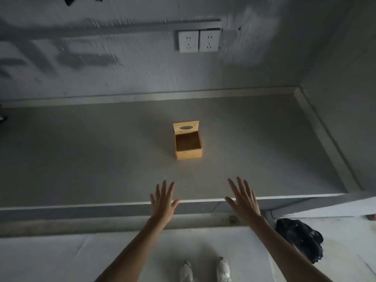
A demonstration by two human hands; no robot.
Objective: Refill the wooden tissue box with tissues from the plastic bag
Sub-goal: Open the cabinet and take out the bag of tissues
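The wooden tissue box [188, 154] sits in the middle of the grey counter [81, 155]. Its lid with an oval slot stands tipped up at the back, and the inside looks empty. My left hand [163, 200] and my right hand [243, 199] hover flat over the counter's front edge, fingers spread, holding nothing, well short of the box. A black plastic bag [299, 239] lies on the floor at the lower right, below my right forearm. No tissues show.
Two white wall sockets [199, 41] sit on the wall behind the counter. A raised rim [325, 137] runs along the counter's back and right side. My white shoes [205, 270] stand on the pale floor below.
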